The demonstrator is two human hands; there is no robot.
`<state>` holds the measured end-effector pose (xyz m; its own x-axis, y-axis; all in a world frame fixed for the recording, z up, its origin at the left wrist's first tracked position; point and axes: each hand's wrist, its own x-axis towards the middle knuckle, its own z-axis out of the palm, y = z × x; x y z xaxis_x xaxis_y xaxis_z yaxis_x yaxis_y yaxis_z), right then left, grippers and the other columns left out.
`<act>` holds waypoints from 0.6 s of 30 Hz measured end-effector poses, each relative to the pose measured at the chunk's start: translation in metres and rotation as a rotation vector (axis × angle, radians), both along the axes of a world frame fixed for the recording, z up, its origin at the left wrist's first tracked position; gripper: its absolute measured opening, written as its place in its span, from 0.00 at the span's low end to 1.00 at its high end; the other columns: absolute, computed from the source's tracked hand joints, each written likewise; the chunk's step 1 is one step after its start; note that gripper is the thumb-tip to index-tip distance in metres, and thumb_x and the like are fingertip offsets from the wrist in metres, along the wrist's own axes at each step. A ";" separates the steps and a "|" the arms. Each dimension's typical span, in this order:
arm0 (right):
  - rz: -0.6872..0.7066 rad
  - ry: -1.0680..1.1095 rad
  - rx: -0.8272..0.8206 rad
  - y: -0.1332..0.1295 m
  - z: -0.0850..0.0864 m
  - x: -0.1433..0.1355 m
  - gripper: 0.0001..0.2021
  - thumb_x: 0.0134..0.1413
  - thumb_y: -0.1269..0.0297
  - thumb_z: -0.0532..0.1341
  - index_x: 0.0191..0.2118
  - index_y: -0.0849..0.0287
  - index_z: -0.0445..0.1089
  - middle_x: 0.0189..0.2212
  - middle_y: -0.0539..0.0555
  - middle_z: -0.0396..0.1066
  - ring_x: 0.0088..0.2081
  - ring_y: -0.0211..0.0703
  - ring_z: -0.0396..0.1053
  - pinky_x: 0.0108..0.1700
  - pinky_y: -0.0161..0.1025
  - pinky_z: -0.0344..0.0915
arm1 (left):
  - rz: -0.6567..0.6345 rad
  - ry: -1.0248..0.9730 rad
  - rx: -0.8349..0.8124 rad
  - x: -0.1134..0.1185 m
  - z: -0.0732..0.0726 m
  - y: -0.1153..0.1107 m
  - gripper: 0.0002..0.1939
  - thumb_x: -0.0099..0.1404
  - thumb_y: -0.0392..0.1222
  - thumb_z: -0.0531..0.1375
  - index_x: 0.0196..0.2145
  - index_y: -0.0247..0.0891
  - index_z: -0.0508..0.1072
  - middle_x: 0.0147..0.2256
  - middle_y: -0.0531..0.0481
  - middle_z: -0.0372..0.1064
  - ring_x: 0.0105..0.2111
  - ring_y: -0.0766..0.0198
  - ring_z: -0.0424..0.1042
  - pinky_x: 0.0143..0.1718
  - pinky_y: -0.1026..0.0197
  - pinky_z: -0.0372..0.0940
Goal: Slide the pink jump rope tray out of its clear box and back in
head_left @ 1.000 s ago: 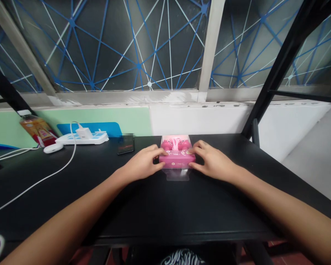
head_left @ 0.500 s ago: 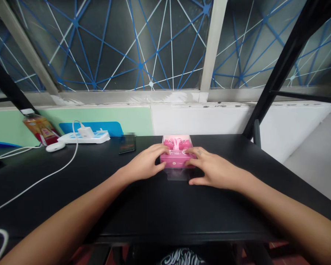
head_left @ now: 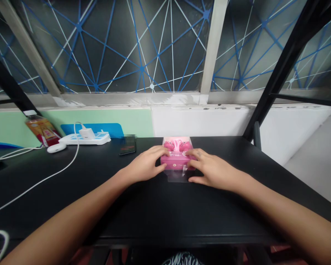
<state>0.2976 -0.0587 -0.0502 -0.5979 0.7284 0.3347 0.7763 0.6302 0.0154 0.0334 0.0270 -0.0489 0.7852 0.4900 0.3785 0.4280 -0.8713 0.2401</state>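
Observation:
A small pink box with white print lies on the black desk in front of me. Its upper part looks clear, and inside show two rounded pink pieces with a pale strip between them; I cannot tell their kind. From its near edge a clear plastic flap sticks out over the desk. My left hand holds the box's left side, fingers on top and thumb at the near left corner. On the right side, my right hand grips it with bent fingers, its thumb lower, beside the flap.
Left of the box lies a dark phone. Farther left are a white power strip with a plugged-in charger, a round white object and a drink bottle. A white cable crosses the desk's left side. Black frame posts flank the desk.
Both hands stay on the pink box with almost no movement. The whole view has shifted slightly, and the glare on the clear flap differs.

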 end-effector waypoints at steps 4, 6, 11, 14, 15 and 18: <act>-0.002 0.005 -0.003 -0.001 0.001 -0.001 0.10 0.57 0.61 0.62 0.44 0.57 0.72 0.58 0.62 0.62 0.59 0.59 0.59 0.50 0.54 0.70 | 0.014 0.005 0.011 0.000 0.000 -0.002 0.18 0.64 0.37 0.58 0.52 0.44 0.67 0.57 0.48 0.65 0.59 0.56 0.61 0.59 0.50 0.59; 0.012 0.005 -0.025 -0.003 0.003 0.000 0.15 0.56 0.56 0.64 0.45 0.58 0.71 0.59 0.63 0.60 0.60 0.61 0.57 0.50 0.54 0.70 | 0.024 0.003 0.017 -0.001 0.001 -0.002 0.18 0.64 0.37 0.58 0.52 0.44 0.67 0.57 0.48 0.66 0.59 0.56 0.61 0.58 0.50 0.59; 0.005 0.027 -0.033 -0.004 0.004 -0.002 0.13 0.56 0.58 0.64 0.45 0.58 0.70 0.60 0.63 0.59 0.61 0.60 0.57 0.48 0.53 0.72 | 0.024 -0.022 0.025 -0.003 0.001 -0.002 0.17 0.65 0.38 0.58 0.52 0.44 0.68 0.56 0.48 0.67 0.59 0.56 0.62 0.58 0.50 0.60; -0.002 0.032 -0.025 -0.005 0.005 -0.003 0.10 0.57 0.62 0.62 0.44 0.58 0.71 0.59 0.63 0.60 0.60 0.60 0.58 0.47 0.53 0.72 | 0.024 -0.024 0.033 -0.003 0.002 -0.003 0.17 0.65 0.38 0.58 0.52 0.44 0.68 0.55 0.48 0.67 0.58 0.56 0.62 0.59 0.50 0.60; 0.001 0.032 -0.027 -0.006 0.006 -0.003 0.11 0.57 0.61 0.62 0.44 0.58 0.71 0.59 0.63 0.60 0.60 0.60 0.58 0.47 0.54 0.72 | 0.025 -0.023 0.035 -0.003 0.003 -0.003 0.17 0.65 0.38 0.58 0.52 0.44 0.68 0.55 0.48 0.68 0.58 0.56 0.62 0.59 0.50 0.60; 0.021 0.032 -0.046 -0.006 0.009 -0.005 0.16 0.55 0.55 0.64 0.46 0.57 0.71 0.60 0.63 0.59 0.61 0.61 0.56 0.49 0.54 0.72 | 0.029 -0.024 0.038 -0.005 0.006 -0.004 0.16 0.65 0.38 0.58 0.51 0.44 0.68 0.55 0.49 0.68 0.58 0.57 0.62 0.58 0.50 0.60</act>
